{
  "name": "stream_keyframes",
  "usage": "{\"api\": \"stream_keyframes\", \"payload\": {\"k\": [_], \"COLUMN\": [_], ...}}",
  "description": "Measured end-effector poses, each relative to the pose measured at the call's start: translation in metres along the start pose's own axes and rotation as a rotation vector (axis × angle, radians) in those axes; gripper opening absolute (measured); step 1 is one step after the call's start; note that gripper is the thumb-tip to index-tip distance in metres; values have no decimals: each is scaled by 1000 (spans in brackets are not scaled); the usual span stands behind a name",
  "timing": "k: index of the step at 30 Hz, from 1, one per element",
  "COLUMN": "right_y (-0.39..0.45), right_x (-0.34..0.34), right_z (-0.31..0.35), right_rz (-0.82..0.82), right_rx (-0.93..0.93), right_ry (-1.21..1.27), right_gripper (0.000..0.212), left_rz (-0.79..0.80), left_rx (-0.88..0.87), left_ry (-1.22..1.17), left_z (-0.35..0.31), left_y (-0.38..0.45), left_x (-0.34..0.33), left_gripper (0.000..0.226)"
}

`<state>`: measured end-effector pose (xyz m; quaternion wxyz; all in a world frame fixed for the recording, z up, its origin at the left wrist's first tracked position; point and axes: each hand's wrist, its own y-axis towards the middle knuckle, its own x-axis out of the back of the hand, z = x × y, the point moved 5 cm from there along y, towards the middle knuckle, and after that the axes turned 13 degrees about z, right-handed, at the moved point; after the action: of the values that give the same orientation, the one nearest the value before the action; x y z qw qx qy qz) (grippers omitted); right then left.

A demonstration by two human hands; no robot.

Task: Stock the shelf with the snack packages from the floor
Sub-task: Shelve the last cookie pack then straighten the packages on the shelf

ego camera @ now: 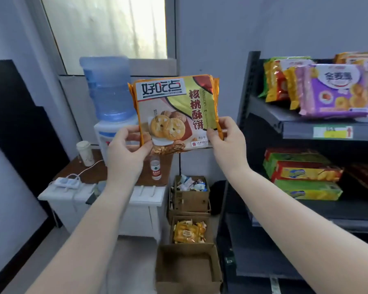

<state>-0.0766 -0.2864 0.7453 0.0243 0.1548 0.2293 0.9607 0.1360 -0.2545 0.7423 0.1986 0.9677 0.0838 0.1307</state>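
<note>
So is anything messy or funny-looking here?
A little. The purple cookie pack on the upper shelf lies tilted, its corner poking past the edge. The middle cardboard box on the floor holds a jumble of wrappers. The orange cookie pack held by the left hand and right hand looks fine.

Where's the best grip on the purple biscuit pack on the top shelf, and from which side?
Probably the purple biscuit pack by its left and right sealed edges, from the open shelf front: it leans face-out, an orange pack crowding its left, so approach slightly from above.
</note>
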Motion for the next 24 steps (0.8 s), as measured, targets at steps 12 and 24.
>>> {"api": "stream_keyframes", "payload": {"k": [12, 24], "right_y": [-49, -19], "right_x": [262, 473], "right_z": [-1, -67], "right_rz": [-330, -356], "right_rx": [12, -57], "right_ry": [-226, -306], "right_gripper": [4, 13], "left_rz": [309, 282], "left_rx": [-201, -236], "left_ry": [-161, -67], "left_z": [-115, -190], "left_y": [-1, 2], "left_x": [-229, -444], "left_gripper": [27, 26]}}
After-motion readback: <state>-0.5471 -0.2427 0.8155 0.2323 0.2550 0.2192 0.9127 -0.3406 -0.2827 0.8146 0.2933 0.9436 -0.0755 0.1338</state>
